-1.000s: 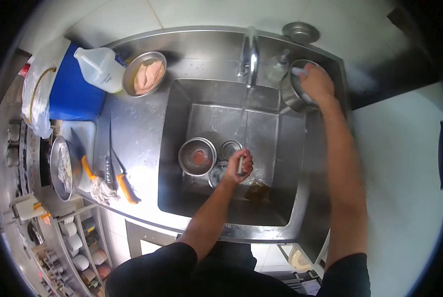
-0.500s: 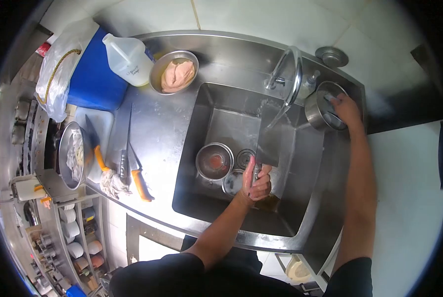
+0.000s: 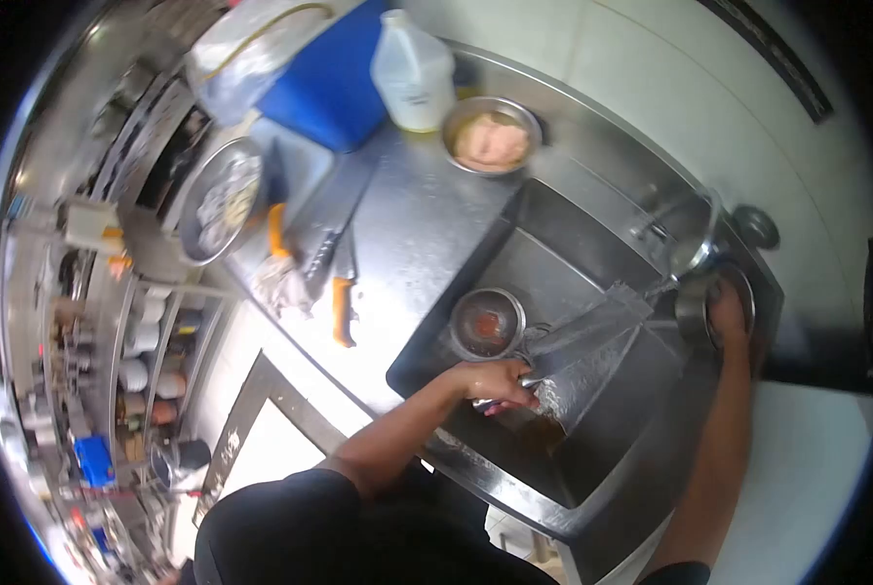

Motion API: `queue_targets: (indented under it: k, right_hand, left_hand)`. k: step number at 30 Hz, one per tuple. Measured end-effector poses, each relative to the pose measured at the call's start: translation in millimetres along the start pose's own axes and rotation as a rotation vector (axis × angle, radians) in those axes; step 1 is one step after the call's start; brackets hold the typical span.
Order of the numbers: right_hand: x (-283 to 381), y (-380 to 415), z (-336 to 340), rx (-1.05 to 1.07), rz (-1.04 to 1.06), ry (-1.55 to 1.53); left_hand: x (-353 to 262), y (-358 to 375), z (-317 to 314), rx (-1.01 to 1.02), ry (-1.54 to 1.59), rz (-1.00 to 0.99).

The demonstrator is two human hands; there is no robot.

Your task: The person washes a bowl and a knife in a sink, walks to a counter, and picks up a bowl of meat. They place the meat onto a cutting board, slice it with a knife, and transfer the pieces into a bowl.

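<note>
My left hand (image 3: 500, 383) is closed around the handle of a wide-bladed knife (image 3: 594, 330), held over the sink (image 3: 500, 480). Its blade slants up and right, under water running from the faucet (image 3: 699, 255). At the sink's right side, my right hand (image 3: 728, 310) reaches into a metal pot (image 3: 692, 314); the pot's interior hides the fingertips, and what they hold cannot be made out. A small metal bowl with reddish residue (image 3: 488, 324) lies in the sink, left of the blade.
On the counter (image 3: 412, 229) are knives with orange (image 3: 343, 310) and dark handles, a cloth (image 3: 282, 285), a bowl of pale pink food (image 3: 492, 142), a plastic jug (image 3: 414, 78), a blue container (image 3: 327, 86) and a metal bowl holding whitish material (image 3: 224, 202).
The view has turned, shifting the counter and sink. My left hand has tilted from thumb-up to knuckles-up, bringing the blade under the water. My right hand has sunk deeper into the pot.
</note>
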State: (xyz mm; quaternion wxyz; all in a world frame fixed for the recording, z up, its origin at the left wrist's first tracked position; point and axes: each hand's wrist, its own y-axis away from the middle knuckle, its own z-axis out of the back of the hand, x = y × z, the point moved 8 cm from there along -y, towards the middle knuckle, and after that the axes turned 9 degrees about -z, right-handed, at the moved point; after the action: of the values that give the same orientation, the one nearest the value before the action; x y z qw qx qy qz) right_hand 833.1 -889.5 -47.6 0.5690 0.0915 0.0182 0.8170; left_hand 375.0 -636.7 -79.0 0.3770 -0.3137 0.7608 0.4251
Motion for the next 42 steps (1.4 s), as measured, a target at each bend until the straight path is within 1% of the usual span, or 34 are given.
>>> queue_targets:
  k: [1, 3, 4, 7, 9, 10, 11, 13, 15, 16, 17, 19, 22, 23, 24, 25, 26, 27, 28, 29, 30, 32, 34, 35, 38, 40, 41, 42]
  right_hand:
    - [-6, -6, -8, 0.01, -0.007, -0.001]
    - [-18, -17, -21, 0.026, -0.096, -0.022]
    - [-26, -19, -29, 0.033, -0.149, -0.032]
    - [-31, -29, -35, 0.056, -0.192, 0.071]
    - [-21, -28, -29, 0.055, -0.103, 0.199]
    - [-21, -30, -30, 0.054, -0.058, 0.263]
    - [-25, -32, -30, 0.038, -0.071, 0.237]
    - [-47, -47, -44, 0.01, -0.095, 0.185]
    - [-29, -35, -29, 0.03, -0.15, 0.156]
    - [-30, -32, -29, 0.043, -0.179, 0.142]
    - [-28, -31, -30, 0.053, -0.193, 0.096]
    - [-49, -43, -46, 0.073, -0.23, 0.002]
    - [-7, -4, -11, -0.008, -0.237, -0.109]
    - [11, 11, 4, -0.025, -0.24, -0.125]
    - [23, 21, 15, -0.03, -0.244, -0.11]
    - [26, 21, 18, -0.019, -0.234, -0.027]
    - [28, 20, 20, -0.009, -0.223, 0.056]
    - [25, 12, 20, 0.017, -0.195, 0.205]
    - [21, 6, 19, 0.043, -0.166, 0.354]
    - [14, 5, 25, -0.012, -0.169, 0.278]
    - [6, 5, 32, -0.067, -0.17, 0.202]
    - [6, 12, 54, -0.184, -0.239, 0.078]
    - [2, 34, 83, -0.31, -0.387, -0.015]
    - [0, 40, 94, -0.351, -0.341, -0.104]
    - [-19, 64, 112, -0.443, -0.249, -0.463]
    - [-34, 103, 105, -0.456, -0.293, -0.829]
    - [-40, 128, 98, -0.475, -0.333, -1.024]
    - [-23, 160, 86, -0.499, -0.393, -1.246]
  left_hand:
    - [-6, 22, 10, -0.117, -0.017, -0.002]
    - [-29, 65, 22, -0.318, -0.059, -0.001]
    - [-28, 81, 35, -0.43, -0.126, 0.049]
    - [-40, 126, 76, -0.778, -0.148, 0.101]
    - [-8, 136, 130, -1.004, -0.337, 0.003]
    - [-23, 149, 140, -1.072, -0.356, 0.032]
    - [-32, 155, 148, -1.102, -0.295, 0.021]
    - [-11, 151, 193, -1.166, -0.519, 0.124]
    - [-8, 144, 219, -1.188, -0.747, 0.194]
    - [-16, 143, 221, -1.192, -0.86, 0.233]
    - [-15, 140, 223, -1.176, -0.793, 0.286]
    - [-42, 144, 205, -1.133, -0.663, 0.387]
    - [-67, 157, 192, -1.095, -0.869, 0.486]
    - [-64, 168, 196, -1.134, -0.875, 0.499]
    - [-59, 186, 203, -1.173, -0.883, 0.511]
    - [-54, 206, 210, -1.21, -0.891, 0.522]
    - [-55, 233, 218, -1.334, -0.866, 0.518]
    - [-55, 263, 226, -1.457, -0.839, 0.512]
    - [-51, 286, 240, -1.509, -0.981, 0.567]
    - [-45, 303, 255, -1.557, -1.123, 0.621]
    - [-33, 311, 269, -1.51, -1.054, 0.667]
    - [-17, 321, 291, -1.412, -0.912, 0.754]
    - [-19, 313, 306, -1.259, -0.879, 0.746]
    - [-18, 308, 308, -1.176, -0.862, 0.743]
    - [-30, 303, 306, -1.115, -0.984, 0.66]
    - [-17, 309, 325, -1.163, -1.003, 0.547]
    - [-31, 313, 314, -1.14, -0.998, 0.502]
    - [-29, 319, 320, -1.162, -1.043, 0.309]
